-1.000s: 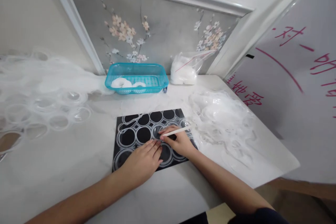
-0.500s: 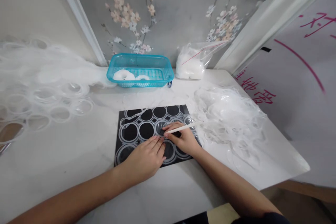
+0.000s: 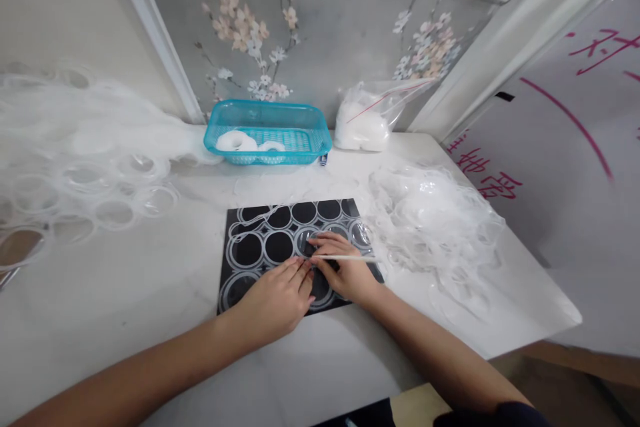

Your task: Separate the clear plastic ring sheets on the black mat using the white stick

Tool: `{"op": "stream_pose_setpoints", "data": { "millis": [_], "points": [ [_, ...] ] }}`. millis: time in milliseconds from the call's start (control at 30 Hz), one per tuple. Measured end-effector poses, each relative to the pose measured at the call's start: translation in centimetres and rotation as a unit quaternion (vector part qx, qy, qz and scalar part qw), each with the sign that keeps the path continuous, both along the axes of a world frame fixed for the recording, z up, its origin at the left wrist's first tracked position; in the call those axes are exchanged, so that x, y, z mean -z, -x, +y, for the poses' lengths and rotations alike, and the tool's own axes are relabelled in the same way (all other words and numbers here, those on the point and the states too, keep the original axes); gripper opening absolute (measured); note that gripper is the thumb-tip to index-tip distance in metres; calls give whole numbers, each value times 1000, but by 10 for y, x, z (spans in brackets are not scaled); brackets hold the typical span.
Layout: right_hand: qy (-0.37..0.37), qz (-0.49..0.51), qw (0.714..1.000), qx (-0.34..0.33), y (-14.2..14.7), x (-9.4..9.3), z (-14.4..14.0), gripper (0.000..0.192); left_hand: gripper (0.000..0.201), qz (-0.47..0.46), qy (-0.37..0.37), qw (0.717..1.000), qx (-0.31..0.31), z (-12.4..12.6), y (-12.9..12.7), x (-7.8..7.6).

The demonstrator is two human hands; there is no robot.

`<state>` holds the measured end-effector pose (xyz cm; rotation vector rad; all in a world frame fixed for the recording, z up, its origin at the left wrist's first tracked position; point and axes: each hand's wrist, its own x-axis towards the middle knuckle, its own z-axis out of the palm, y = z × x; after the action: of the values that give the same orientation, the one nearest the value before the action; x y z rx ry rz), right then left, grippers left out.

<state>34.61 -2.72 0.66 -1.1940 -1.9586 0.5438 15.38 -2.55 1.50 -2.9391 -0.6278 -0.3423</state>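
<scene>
My right hand (image 3: 345,270) is closed around a thin white stick (image 3: 350,258), whose far end points right, roughly level. Its tip meets the sheet close to my left fingertips. My left hand (image 3: 277,293) lies palm down with fingers stretched out, pressing on a translucent sheet of rings (image 3: 246,233) over a black board (image 3: 231,215). Rows of pale ring outlines cover the board, and some circles inside them look plain black. A loose thin strip of cut film curls over the board's upper left. Both hands partly cover the middle rings.
Behind the board stands a blue plastic basket (image 3: 300,159) with white rings (image 3: 236,141) inside. Beside it leans a clear zip bag (image 3: 364,121) of white material. Tangled translucent film (image 3: 435,220) lies to the right, and a big heap of ring-cut film (image 3: 100,140) at the left.
The white stick has swung down at its outer end, from slanting upward to nearly level. My right hand has shifted slightly with it, while my left hand stays in place.
</scene>
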Motion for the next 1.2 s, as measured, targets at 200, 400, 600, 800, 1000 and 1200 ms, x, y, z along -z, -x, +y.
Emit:
{"op": "stream_pose_setpoints", "data": {
  "millis": [200,400,600,800,1000,1200],
  "points": [
    [-36,-146,987,-64,-2,5,7,19,39,17,67,998,9,8,3,-10],
    [-36,-83,970,226,-46,-16,64,22,38,38,166,985,-1,11,11,-21],
    [-18,-26,929,369,-87,-24,37,29,39,1,139,990,-3,7,19,-10],
    [-23,40,854,518,-131,-33,5,26,33,3,129,991,-21,11,11,-18],
    [38,93,918,383,-116,-40,18,19,29,9,161,987,-17,18,2,-41],
    [182,168,960,131,-60,-33,30,15,38,26,143,989,1,28,1,-41]
  ]
}}
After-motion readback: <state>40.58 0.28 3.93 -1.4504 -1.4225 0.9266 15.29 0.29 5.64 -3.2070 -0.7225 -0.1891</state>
